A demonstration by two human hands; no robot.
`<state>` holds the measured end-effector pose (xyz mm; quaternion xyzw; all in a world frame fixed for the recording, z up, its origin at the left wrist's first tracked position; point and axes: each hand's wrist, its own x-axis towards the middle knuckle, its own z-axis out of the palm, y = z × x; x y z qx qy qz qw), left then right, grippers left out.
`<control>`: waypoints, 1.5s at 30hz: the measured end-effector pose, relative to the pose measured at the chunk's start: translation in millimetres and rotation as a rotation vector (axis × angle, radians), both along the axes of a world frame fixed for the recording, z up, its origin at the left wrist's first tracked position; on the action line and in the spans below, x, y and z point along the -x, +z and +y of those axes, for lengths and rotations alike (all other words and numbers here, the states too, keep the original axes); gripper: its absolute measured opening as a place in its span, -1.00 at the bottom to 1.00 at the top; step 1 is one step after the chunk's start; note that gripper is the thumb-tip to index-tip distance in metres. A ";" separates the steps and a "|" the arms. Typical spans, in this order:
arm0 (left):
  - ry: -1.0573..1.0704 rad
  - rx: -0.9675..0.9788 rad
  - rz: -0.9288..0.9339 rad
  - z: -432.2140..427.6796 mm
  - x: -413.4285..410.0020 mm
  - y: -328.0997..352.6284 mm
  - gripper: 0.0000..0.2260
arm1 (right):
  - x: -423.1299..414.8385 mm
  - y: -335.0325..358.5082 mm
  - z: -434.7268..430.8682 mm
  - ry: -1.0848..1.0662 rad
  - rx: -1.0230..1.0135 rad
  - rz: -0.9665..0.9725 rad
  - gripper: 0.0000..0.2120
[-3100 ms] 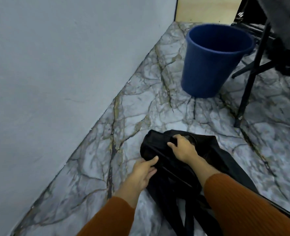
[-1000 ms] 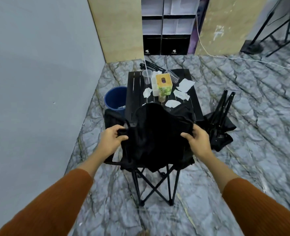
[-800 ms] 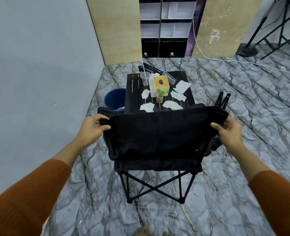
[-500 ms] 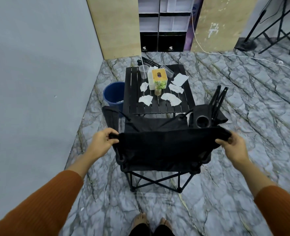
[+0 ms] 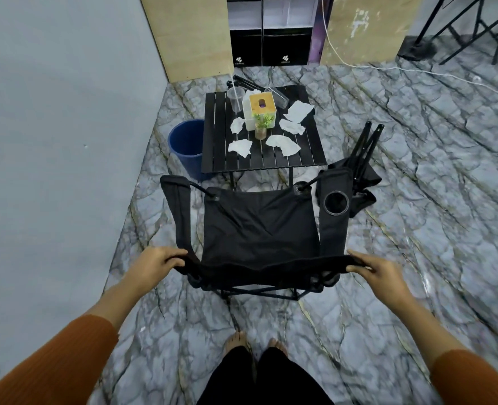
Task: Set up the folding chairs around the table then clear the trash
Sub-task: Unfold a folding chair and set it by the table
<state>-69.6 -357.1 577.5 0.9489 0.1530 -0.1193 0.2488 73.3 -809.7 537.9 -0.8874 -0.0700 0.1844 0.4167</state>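
Grey, veined floor runs up to a plain wall on the left, and a small black slatted table (image 5: 216,141) stands near the far corner. One open chair (image 5: 259,226) stands on its legs just short of the table's near edge. Its seat faces the table, and its cup holder (image 5: 336,203) is on the right-hand armrest. The person stands behind it. The left hand (image 5: 154,264) and the right hand (image 5: 379,268) each grip a top corner of the backrest, fingers curled over the fabric, set wide apart at the chair's full width.

I'd judge the job to be at an early stage. One chair is up and looks close to its place, perhaps needing only a nudge toward the table. A folded chair (image 5: 360,173) lies on the floor to the right of the table, close beside the open chair's right armrest, and is not yet opened. Whether more chairs wait out of sight I cannot tell.

The trash part does not look begun. Several crumpled tissues (image 5: 283,144) lie on the tabletop around a tissue box (image 5: 261,108) and a small plant (image 5: 262,124). A plastic cup (image 5: 235,99) stands toward the far edge. The blue bin (image 5: 186,141) stands on the floor just left of the table, and I cannot make out what is inside it.
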 end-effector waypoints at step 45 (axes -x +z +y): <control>-0.169 -0.403 0.441 22.5 -131.0 -12.5 -0.67 | -69.2 10.6 51.0 -0.037 0.198 0.157 -0.61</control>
